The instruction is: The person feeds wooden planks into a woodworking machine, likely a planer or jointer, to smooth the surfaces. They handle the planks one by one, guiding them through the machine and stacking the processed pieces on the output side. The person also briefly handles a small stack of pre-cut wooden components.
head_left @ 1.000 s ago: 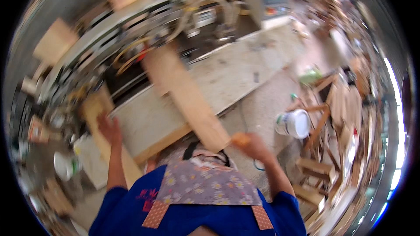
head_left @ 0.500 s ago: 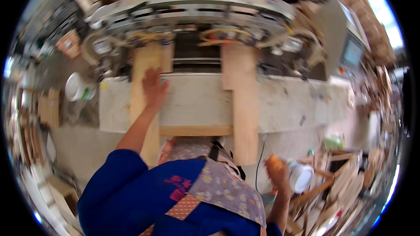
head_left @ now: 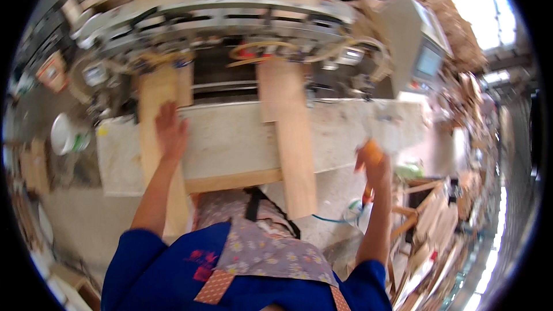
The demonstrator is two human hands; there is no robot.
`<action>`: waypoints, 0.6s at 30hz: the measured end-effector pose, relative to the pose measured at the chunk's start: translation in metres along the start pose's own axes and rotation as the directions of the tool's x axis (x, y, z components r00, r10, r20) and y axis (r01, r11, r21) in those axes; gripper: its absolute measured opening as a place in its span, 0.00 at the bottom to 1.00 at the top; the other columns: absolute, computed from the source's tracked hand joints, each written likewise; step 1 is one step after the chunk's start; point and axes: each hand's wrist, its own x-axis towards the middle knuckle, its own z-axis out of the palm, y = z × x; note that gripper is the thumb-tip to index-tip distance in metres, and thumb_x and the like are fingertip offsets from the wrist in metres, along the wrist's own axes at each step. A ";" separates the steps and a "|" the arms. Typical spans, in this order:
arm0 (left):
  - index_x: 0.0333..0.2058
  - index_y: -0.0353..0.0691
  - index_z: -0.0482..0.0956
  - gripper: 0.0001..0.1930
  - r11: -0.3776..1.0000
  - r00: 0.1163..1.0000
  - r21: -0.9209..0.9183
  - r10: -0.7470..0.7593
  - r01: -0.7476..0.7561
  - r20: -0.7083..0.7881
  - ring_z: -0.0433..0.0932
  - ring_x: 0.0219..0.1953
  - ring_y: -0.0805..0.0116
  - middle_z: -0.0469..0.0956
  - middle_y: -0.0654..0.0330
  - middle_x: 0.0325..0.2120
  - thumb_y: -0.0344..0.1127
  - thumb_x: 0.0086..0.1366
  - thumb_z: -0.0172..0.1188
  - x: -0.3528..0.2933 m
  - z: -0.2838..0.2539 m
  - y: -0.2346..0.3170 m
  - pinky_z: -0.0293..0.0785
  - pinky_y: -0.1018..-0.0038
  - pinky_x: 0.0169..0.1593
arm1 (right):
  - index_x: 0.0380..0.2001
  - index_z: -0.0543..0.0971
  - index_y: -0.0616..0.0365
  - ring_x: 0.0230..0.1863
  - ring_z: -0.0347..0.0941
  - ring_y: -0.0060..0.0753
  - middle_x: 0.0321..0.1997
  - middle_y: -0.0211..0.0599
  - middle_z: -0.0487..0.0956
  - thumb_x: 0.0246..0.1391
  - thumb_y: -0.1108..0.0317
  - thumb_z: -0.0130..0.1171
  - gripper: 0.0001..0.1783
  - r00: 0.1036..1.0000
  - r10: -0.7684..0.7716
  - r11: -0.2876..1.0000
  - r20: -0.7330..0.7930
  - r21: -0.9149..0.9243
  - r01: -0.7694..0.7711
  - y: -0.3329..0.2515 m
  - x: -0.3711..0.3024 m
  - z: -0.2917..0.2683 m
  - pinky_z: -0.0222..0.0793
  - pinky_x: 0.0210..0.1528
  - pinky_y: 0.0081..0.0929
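On the left, my left hand (head_left: 171, 132) lies with fingers stretched out on a long pale wooden board (head_left: 154, 92), pressing on it and not gripping. This board runs from under the machine's clamps toward my body. My right hand (head_left: 375, 167), blurred by motion, is raised over the right end of the white worktable (head_left: 230, 132) and closed around an orange air blow gun (head_left: 372, 151). A red fitting (head_left: 367, 194) and a teal hose (head_left: 331, 219) show below the wrist. Between my hands, a second board (head_left: 294, 144) lies across the table and overhangs its near edge.
Across the far side stands a machine with a grey crossbeam (head_left: 219, 1) and yellow air tubes. A control box with a screen (head_left: 429, 60) is at its right. A white bucket (head_left: 66, 133) stands left; scrap wood (head_left: 432, 242) is piled at lower right.
My right hand has risen from low beside my body to over the table's right side, carrying the air blow gun. My left hand stays on the left board. The whole view has shifted.
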 end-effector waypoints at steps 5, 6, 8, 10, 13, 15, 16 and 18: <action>0.60 0.41 0.57 0.29 0.998 0.999 -0.057 -0.007 0.010 0.045 0.50 0.65 0.53 0.56 0.56 0.62 0.44 0.63 0.51 0.014 -0.025 0.023 0.45 0.55 0.64 | 0.26 0.73 0.59 0.21 0.72 0.25 0.19 0.32 0.74 0.54 0.62 0.52 0.12 0.884 0.049 0.989 -0.465 0.149 0.023 -0.012 0.117 -0.117 0.68 0.25 0.21; 0.60 0.40 0.57 0.29 0.999 0.999 -0.047 0.003 -0.001 0.035 0.50 0.65 0.53 0.56 0.56 0.62 0.43 0.62 0.51 0.014 -0.023 0.023 0.46 0.55 0.64 | 0.27 0.74 0.60 0.21 0.73 0.25 0.18 0.33 0.74 0.53 0.61 0.54 0.12 0.863 0.049 0.978 -0.503 0.201 0.061 -0.014 0.142 -0.126 0.69 0.24 0.21; 0.60 0.41 0.58 0.29 0.999 0.999 -0.040 -0.009 0.011 0.047 0.51 0.65 0.53 0.56 0.56 0.62 0.43 0.62 0.52 0.016 -0.025 0.026 0.46 0.55 0.64 | 0.29 0.74 0.60 0.21 0.73 0.25 0.19 0.33 0.74 0.52 0.60 0.56 0.13 0.828 0.082 0.964 -0.555 0.254 0.075 -0.009 0.192 -0.139 0.69 0.24 0.21; 0.60 0.41 0.58 0.30 0.999 0.998 -0.033 -0.019 0.021 0.059 0.51 0.65 0.53 0.56 0.56 0.62 0.44 0.61 0.52 0.017 -0.024 0.024 0.46 0.55 0.64 | 0.30 0.75 0.61 0.21 0.74 0.26 0.19 0.34 0.74 0.52 0.58 0.57 0.15 0.803 0.137 0.964 -0.580 0.266 0.028 0.003 0.242 -0.146 0.70 0.24 0.22; 0.60 0.41 0.58 0.31 0.999 0.996 -0.012 -0.051 0.052 0.074 0.51 0.65 0.53 0.56 0.56 0.62 0.45 0.60 0.54 0.012 -0.026 0.012 0.47 0.55 0.64 | 0.31 0.76 0.61 0.21 0.74 0.26 0.21 0.35 0.76 0.50 0.55 0.59 0.18 0.788 0.101 0.991 -0.607 0.130 -0.027 0.009 0.308 -0.131 0.70 0.24 0.22; 0.60 0.41 0.58 0.32 0.999 0.997 -0.019 -0.042 0.044 0.068 0.51 0.65 0.54 0.55 0.55 0.62 0.46 0.59 0.55 0.014 -0.022 0.014 0.47 0.55 0.64 | 0.32 0.77 0.62 0.27 0.76 0.31 0.24 0.37 0.78 0.47 0.47 0.61 0.25 0.802 -0.096 0.956 -0.590 -0.278 -0.090 0.055 0.337 -0.155 0.71 0.28 0.30; 0.60 0.41 0.59 0.33 0.999 0.998 -0.037 -0.033 0.035 0.057 0.51 0.65 0.54 0.55 0.55 0.62 0.46 0.58 0.56 0.014 -0.018 0.014 0.47 0.54 0.64 | 0.31 0.77 0.60 0.26 0.75 0.29 0.25 0.37 0.78 0.47 0.47 0.61 0.23 0.801 -0.014 0.976 -0.599 -0.183 -0.120 0.071 0.351 -0.152 0.70 0.26 0.27; 0.59 0.40 0.59 0.33 0.998 0.999 -0.062 -0.022 0.024 0.035 0.50 0.65 0.53 0.55 0.54 0.62 0.46 0.57 0.57 0.014 -0.013 0.016 0.46 0.54 0.64 | 0.41 0.77 0.57 0.39 0.76 0.40 0.38 0.44 0.79 0.43 0.41 0.60 0.31 0.798 -0.042 0.923 -0.602 -0.330 -0.200 0.104 0.362 -0.150 0.69 0.43 0.35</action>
